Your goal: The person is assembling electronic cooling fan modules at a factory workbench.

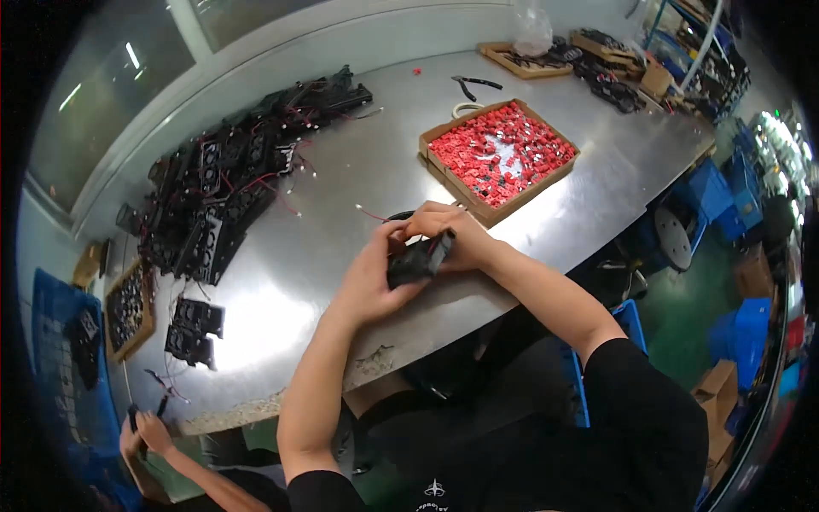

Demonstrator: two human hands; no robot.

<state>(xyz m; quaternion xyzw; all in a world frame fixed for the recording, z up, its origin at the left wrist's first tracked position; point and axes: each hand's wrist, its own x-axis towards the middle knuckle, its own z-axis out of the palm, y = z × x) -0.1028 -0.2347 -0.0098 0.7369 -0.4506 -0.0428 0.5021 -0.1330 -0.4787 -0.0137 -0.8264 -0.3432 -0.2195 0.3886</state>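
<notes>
Near the front edge of the metal table, both of my hands are closed around a black plastic assembly (413, 264). My left hand (373, 275) wraps its left side and underside. From the right, my right hand (456, 232) grips its far side, fingers curled over the top and partly hidden. A thin red wire (372, 213) with a small white connector sticks out beyond my fingertips. Just past my right hand sits a cardboard tray (450, 185) full of small red pieces.
Black wired assemblies (217, 183) are heaped at the left; a smaller group (194, 331) lies nearer. Pliers (476, 85) and a tape roll (467, 109) lie behind the tray. A co-worker's hands (147, 433) work at the lower left. Blue bins (712, 192) stand at the right.
</notes>
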